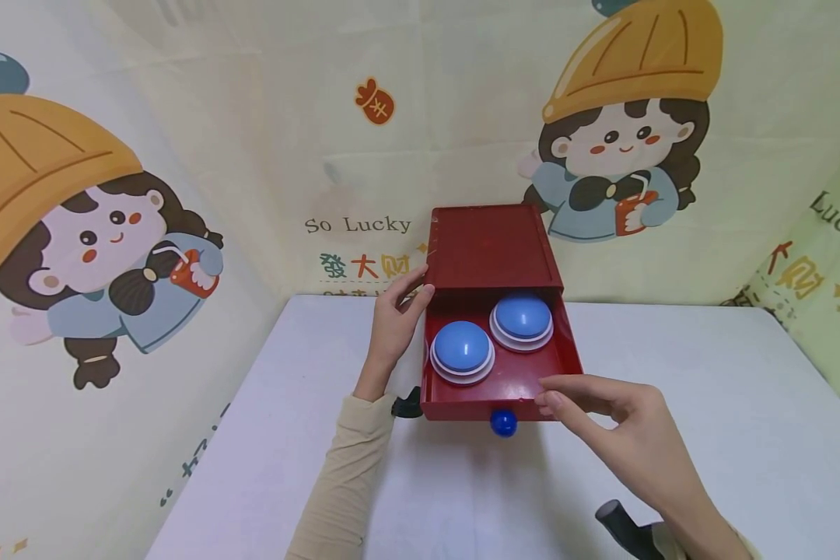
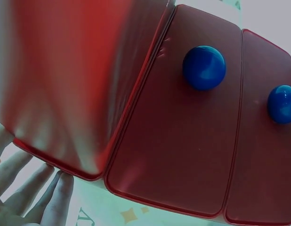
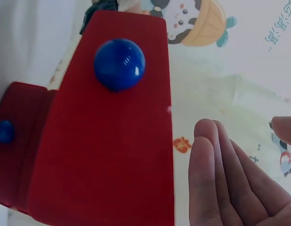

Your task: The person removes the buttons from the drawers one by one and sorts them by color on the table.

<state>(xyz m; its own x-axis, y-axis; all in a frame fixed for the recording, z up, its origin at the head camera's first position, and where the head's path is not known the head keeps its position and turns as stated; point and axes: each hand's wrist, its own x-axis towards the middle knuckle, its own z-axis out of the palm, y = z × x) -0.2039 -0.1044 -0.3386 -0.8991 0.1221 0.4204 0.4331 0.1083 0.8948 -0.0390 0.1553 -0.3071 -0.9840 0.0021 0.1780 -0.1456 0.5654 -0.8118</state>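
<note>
A red cabinet (image 1: 493, 247) stands on the table with its top drawer (image 1: 514, 381) pulled out. Inside the drawer lie two blue-domed push buttons on white bases, a nearer left one (image 1: 462, 348) and a farther right one (image 1: 523, 319). A blue ball knob (image 1: 503, 423) sits on the drawer's front. My left hand (image 1: 394, 320) touches the cabinet's left side with extended fingers, also visible in the left wrist view. By the drawer's front right corner hovers my right hand (image 1: 630, 432); in the right wrist view its fingers are straight, thumb apart, holding nothing.
Below the pulled-out drawer, the left wrist view shows further red drawer fronts with blue knobs (image 2: 204, 68). A white table (image 1: 686, 365) extends to both sides. Behind it hangs a printed cloth (image 1: 455, 93). Dark straps or mounts (image 1: 630, 529) show near both wrists.
</note>
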